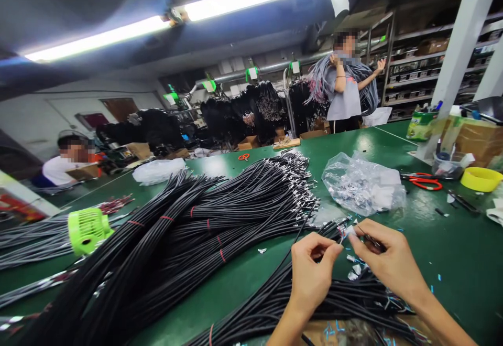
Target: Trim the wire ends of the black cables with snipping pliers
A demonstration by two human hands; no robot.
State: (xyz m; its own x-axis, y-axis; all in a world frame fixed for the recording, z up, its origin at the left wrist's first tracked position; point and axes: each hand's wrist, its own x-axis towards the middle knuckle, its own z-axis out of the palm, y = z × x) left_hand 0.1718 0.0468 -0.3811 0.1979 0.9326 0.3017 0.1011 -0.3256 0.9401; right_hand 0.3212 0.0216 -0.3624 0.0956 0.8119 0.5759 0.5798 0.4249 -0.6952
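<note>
My left hand (312, 272) is closed in a pinch on the end of a black cable, near its thin coloured wires (341, 235). Fingertips of my right hand (387, 257) pinch a small white connector (349, 231) at those wires. A slim dark tool (373, 242) rests within the curled right fingers; its kind is unclear. Under both hands runs a bundle of black cables (255, 299). Left of them lies a larger pile of tied black cables (239, 199), many with white connectors (301, 188) on their ends.
A clear plastic bag of small white parts (361, 186), orange-handled scissors (424, 181) and yellow tape (481, 178) lie beyond my right hand. A lime-green fan-like device (88, 229) stands left on the green table (448, 230). One person (346, 89) carries grey cables; another person (63, 165) sits far left.
</note>
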